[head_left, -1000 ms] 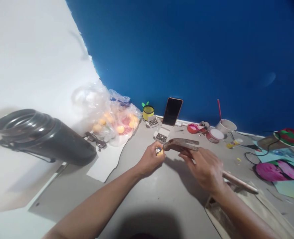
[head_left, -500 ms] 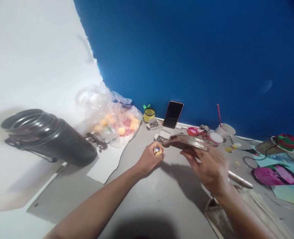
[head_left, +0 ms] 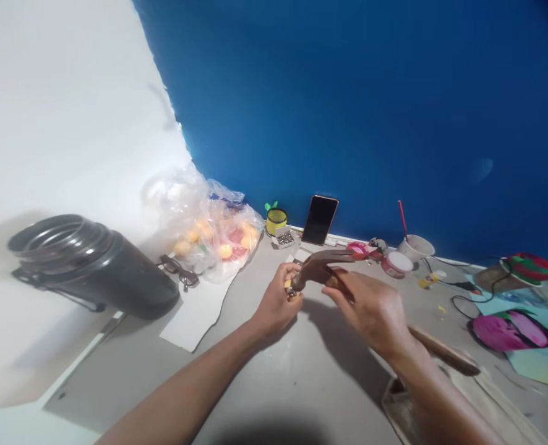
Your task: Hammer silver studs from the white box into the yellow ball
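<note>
Your left grip point(head_left: 276, 304) is curled closed around a small yellow piece point(head_left: 288, 285), on the near side of the phone point(head_left: 319, 220). Your right grip point(head_left: 371, 309) is wrapped round the hammer point(head_left: 320, 264), its head at the piece, touching or just above; I can't tell which. Shiny metal already shows on the piece, how firmly set is unclear; the small box point(head_left: 284, 238) left of the phone holds loose metal bits.

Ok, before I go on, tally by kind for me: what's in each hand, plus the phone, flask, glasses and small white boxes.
Hammer in the right hand: 1
Yellow piece in the left hand: 1
Phone: 1
Flask: 1
Pair of glasses: 1
Small white boxes: 2, one partly hidden
Total: 7
</note>
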A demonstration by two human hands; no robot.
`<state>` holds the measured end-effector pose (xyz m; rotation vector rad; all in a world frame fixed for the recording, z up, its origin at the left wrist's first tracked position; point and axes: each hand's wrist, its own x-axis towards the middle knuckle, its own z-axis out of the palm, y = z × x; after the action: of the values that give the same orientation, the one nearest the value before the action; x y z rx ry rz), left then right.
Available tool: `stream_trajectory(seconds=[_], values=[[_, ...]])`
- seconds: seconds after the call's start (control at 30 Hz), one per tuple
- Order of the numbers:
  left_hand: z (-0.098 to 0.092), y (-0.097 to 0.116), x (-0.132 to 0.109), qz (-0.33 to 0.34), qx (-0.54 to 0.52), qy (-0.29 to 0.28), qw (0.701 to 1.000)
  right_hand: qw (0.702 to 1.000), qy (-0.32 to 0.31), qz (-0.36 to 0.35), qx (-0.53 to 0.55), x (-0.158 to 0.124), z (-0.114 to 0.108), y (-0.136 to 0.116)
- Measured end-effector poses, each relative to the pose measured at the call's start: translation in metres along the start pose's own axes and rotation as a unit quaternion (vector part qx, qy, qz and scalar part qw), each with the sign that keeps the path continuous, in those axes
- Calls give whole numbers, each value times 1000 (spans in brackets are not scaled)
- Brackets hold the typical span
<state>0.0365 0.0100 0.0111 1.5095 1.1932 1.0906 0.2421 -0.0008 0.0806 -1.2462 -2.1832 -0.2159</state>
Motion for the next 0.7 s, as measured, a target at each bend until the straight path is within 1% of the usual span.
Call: stream_trajectory(seconds=[0.03, 0.1, 0.17, 0.2, 0.23, 0.3, 0.4, 0.47, 0.53, 0.6, 0.7], values=[[0, 0, 0, 10, -11, -2, 1000, 1000, -20, 18, 13, -2, 3, 0], [-2, -1, 1, 4, -18, -5, 1000, 998, -32, 59, 22, -3, 5, 5], [-4, -4, 2, -31, -43, -14, 998, 994, -26, 101, 19, -3, 5, 12], [-5, -6, 3, -51, -72, -22, 996, 992, -32, 122, 19, -2, 4, 17], [-5, -9, 4, -69, -111, -30, 991, 988, -52, 141, 24, -2, 4, 21], [-7, -14, 7, -84, -188, -28, 978, 976, -118, 174, 52, -4, 8, 28], [-7, -17, 12, -92, -233, -2, 968, 947, -223, 207, 109, -8, 19, 32], [-6, -16, 14, -100, -239, 15, 966, 923, -278, 224, 145, -12, 29, 31], [-6, -13, 14, -111, -247, 30, 962, 902, -318, 231, 181, -15, 37, 27], [-6, -11, 14, -121, -254, 43, 959, 887, -344, 227, 209, -16, 42, 23], [-7, -11, 14, -122, -247, 61, 959, 877, -358, 221, 234, -17, 45, 19]])
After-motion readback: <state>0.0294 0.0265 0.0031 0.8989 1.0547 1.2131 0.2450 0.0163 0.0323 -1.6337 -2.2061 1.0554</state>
